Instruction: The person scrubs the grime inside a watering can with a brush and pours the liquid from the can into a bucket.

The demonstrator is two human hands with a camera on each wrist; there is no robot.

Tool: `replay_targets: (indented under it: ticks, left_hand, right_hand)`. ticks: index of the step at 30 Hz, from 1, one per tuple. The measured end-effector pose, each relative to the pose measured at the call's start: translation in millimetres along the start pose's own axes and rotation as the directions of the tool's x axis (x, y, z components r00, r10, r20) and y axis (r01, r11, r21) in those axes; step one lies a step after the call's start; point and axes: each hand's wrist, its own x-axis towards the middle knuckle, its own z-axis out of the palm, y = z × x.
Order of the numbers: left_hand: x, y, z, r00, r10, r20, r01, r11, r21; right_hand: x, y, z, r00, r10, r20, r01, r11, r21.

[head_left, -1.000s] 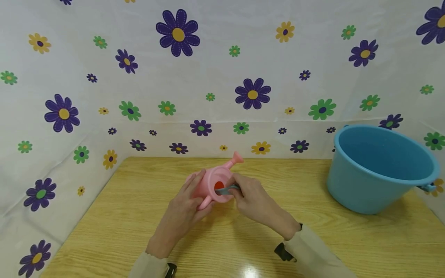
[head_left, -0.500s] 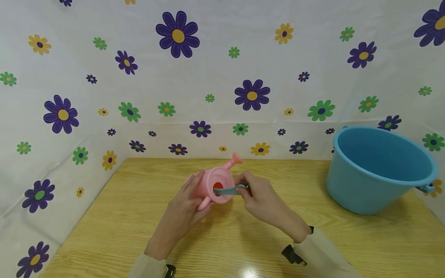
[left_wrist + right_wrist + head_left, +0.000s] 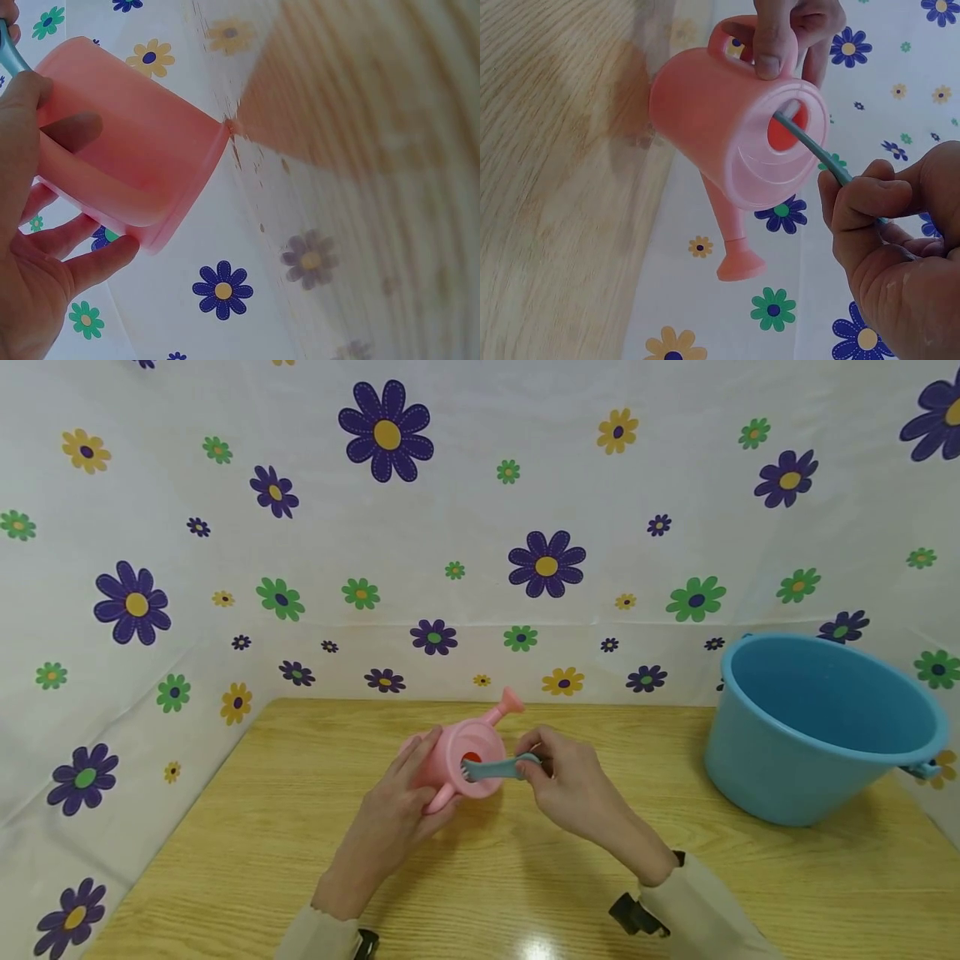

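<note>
A pink watering can [image 3: 435,768] is tilted, its round opening facing back toward me and its spout pointing away. My left hand [image 3: 393,806] grips it at the handle and side, with fingers spread along the body in the left wrist view. My right hand [image 3: 566,781] pinches the handle end of a small blue-grey fork [image 3: 491,769]. The fork's pale tines lie at the can's opening in the head view. In the right wrist view, the fork's tip [image 3: 780,116] overlaps the opening, where a red-orange inside shows. Most of the can's handle is behind my left fingers.
A large blue bucket [image 3: 787,777] stands at the right of the wooden table [image 3: 300,827]. Behind and to the left hangs a white cloth [image 3: 450,502] with printed flowers.
My right hand has moved to the right and drawn the fork partly out of the can; more of its shaft and its tines now show. The left hand and can stay nearly still.
</note>
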Motion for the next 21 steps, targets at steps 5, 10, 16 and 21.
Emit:
replay_targets:
  ticks: [5, 10, 16, 21]
  left_hand:
    - [0.5, 0.1, -0.2, 1.0, 0.0, 0.0, 0.0, 1.0, -0.008]
    - [0.2, 0.3, -0.1, 1.0, -0.012, 0.007, 0.012, 1.0, -0.008]
    - [0.5, 0.9, 0.0, 1.0, -0.022, 0.01, 0.022, 1.0, -0.007]
    - [1.8, 1.2, -0.7, 1.0, -0.013, 0.008, 0.013, 1.0, 0.0]
  right_hand:
    - [0.9, 0, 2, 0.998, 0.042, -0.042, -0.041, 0.999, 0.033]
    - [2.3, -2, 6, 0.988, 0.141, -0.063, -0.134, 0.985, 0.107]
    - [4.9, -8, 12, 0.969, 0.239, -0.059, -0.221, 0.949, 0.224]
    - [8.8, -10, 19, 0.967, 0.25, -0.058, -0.227, 0.938, 0.263]
